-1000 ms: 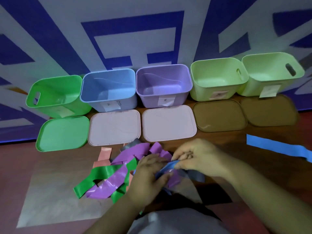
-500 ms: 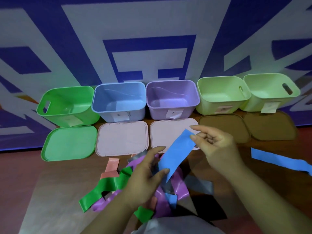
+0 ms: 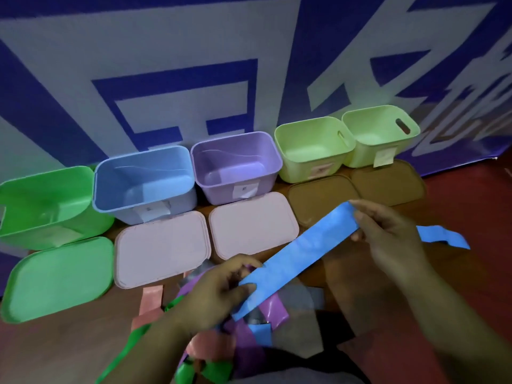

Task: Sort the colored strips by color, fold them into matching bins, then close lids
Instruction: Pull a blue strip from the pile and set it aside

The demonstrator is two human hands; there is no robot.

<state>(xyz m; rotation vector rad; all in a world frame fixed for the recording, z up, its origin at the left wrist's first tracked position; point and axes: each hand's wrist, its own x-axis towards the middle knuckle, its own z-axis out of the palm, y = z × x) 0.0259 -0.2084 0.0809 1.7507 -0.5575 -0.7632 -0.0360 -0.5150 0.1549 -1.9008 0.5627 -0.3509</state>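
A long blue strip [image 3: 302, 253] is stretched flat between my hands above the table. My left hand [image 3: 219, 295] pinches its near end, and my right hand [image 3: 388, 236] pinches its far end. Under my left hand lies a pile of mixed strips [image 3: 257, 322] in purple, green, pink, grey and blue. A second blue strip [image 3: 443, 236] lies on the table behind my right hand. Against the wall stand open bins: green [image 3: 47, 200], blue [image 3: 144, 181], purple [image 3: 235, 164] and two light green ones [image 3: 313, 148] [image 3: 379, 134].
Lids lie flat in front of the bins: a green lid [image 3: 55, 278], two pink lids [image 3: 163, 248] [image 3: 255, 223] and two brown lids [image 3: 318, 200] [image 3: 388, 187]. A blue and white patterned wall [image 3: 194, 65] rises right behind the bins.
The blue strip has come up out of the pile and been pulled out straight: my right hand moved up and right with its far end, my left hand kept the near end.
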